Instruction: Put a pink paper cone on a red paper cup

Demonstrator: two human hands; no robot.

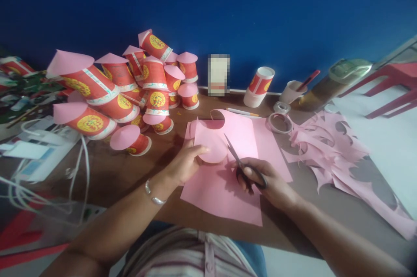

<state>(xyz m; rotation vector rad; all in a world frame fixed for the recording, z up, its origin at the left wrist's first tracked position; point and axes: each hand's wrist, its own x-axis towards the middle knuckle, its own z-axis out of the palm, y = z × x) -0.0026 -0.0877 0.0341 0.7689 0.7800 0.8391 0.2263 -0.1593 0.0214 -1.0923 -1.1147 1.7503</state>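
My left hand (190, 162) is closed on a piece of pink paper (213, 149) with a rounded, partly cut edge, the thumb lying on top. In my right hand (257, 177) is a pair of scissors (239, 162) with black handles. Its blades point up and left, close to the curved edge of the held paper. Beneath both hands lie larger pink paper sheets (224, 203) on the brown table. A curled strip of the paper arches up behind the left hand's piece.
Red paper cups with pink cone tops (91, 123) are piled at left, beside a white power strip (39, 155) and cables. Pink paper scraps (335, 155) spread at right. Near the blue wall stand stacked cups (259, 88), a tape roll (280, 123) and a bottle (322, 88).
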